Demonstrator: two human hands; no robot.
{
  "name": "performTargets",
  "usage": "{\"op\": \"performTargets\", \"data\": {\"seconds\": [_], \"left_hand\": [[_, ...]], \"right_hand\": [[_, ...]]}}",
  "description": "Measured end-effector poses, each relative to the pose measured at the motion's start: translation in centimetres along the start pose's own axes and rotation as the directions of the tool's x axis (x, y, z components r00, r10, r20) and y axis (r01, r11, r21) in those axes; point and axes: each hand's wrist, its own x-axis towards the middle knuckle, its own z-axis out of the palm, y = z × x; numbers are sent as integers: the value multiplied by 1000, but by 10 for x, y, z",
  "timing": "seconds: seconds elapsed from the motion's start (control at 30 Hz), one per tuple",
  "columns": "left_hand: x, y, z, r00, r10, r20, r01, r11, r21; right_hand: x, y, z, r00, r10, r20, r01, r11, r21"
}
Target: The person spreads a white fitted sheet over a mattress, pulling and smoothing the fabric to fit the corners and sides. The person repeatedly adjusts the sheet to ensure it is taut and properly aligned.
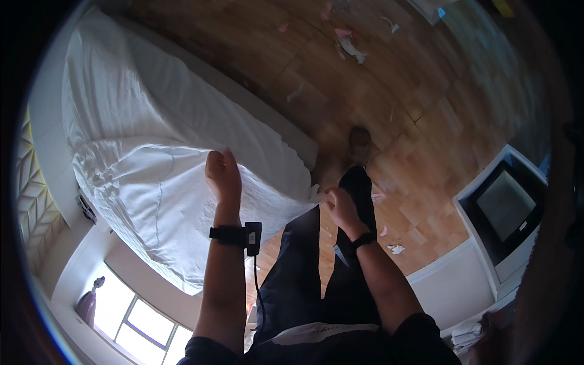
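A white fabric sheet (182, 182) lies rumpled over a bed at the left, its near part lifted and hanging in folds. My left hand (222, 175) is closed on the sheet's raised edge, with a black strap and a small cabled device on the wrist. Nearer the bed's corner, my right hand (338, 205) pinches the sheet's corner between thumb and fingers; a dark band circles that wrist. The fabric is stretched between both hands, above my dark trousers.
A pale bed base (292, 132) borders the wooden floor (410, 91). Scraps of white and pink material (351, 47) lie about the floor. A dark-fronted white cabinet or appliance (504, 205) stands at the right. A window (141, 321) is at the lower left.
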Motion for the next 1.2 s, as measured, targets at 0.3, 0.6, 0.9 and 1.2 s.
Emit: {"op": "performTargets", "data": {"seconds": [0.3, 0.6, 0.9, 1.2], "left_hand": [[-25, -5, 25, 950, -278, -145, 301, 938, 170], [-23, 8, 18, 939, -301, -165, 312, 949, 44], [-20, 11, 11, 940, -304, -154, 294, 952, -83], [-27, 5, 7, 920, -390, -47, 380, 913, -148]], "right_hand": [[23, -36, -2, 941, -132, 311, 111, 990, 86], [74, -106, -54, 879, -161, 449, 217, 973, -74], [163, -226, -32, 792, -397, 464, 441, 898, 14], [263, -367, 72, 766, -456, 453, 521, 853, -24]]}}
